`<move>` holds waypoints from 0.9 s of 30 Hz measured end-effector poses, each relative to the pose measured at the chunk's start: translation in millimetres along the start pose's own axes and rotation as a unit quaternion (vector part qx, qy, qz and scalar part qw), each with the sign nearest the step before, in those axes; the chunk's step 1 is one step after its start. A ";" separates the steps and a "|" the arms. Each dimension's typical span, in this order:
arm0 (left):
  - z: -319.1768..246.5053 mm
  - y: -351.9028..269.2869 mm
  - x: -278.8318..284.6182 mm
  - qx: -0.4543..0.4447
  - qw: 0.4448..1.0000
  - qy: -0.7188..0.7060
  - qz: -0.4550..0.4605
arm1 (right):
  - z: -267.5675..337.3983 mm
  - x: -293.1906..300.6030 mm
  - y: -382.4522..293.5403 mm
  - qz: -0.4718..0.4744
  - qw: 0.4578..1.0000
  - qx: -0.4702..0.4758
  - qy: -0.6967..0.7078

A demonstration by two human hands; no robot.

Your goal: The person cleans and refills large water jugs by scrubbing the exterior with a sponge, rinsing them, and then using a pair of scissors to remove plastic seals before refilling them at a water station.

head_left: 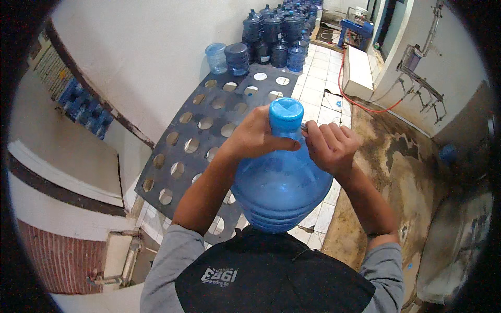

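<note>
A large translucent blue water jug [283, 176] stands upright right in front of my chest, a light blue cap [286, 111] covering its mouth. My left hand [260, 135] wraps the neck from the left, its thumb stretched across the front just under the cap. Close to the neck on the right, my right hand [330, 144] is curled with its fingers closed; a small thin thing shows at its fingertips beside the neck, too small to name. Whether the right hand touches the jug cannot be told.
A dark panel with round holes [203, 103] lies on the white tiled floor. Many water jugs [272, 29] are stacked at the back by the wall. A red hose [344, 90] curves along the right, near wall-mounted pipes [420, 78] and a white ledge [358, 70].
</note>
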State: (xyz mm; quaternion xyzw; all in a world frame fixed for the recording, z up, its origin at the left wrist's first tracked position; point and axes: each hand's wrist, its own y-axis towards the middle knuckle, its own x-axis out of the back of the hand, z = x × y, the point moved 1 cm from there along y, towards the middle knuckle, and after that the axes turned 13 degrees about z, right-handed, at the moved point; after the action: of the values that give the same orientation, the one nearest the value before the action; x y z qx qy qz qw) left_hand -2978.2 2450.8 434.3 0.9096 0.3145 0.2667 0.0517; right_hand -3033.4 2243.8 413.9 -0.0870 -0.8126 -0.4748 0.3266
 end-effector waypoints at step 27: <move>79.4 44.3 61.3 0.048 0.996 -0.006 0.072 | -45.6 -70.1 36.9 0.096 0.993 0.062 -0.004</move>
State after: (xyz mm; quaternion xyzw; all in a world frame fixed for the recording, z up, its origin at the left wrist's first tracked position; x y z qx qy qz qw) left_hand -2872.6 2458.1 406.0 0.9327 0.2604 0.2492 -0.0094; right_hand -2942.2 2237.5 412.6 -0.1459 -0.8298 -0.3896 0.3719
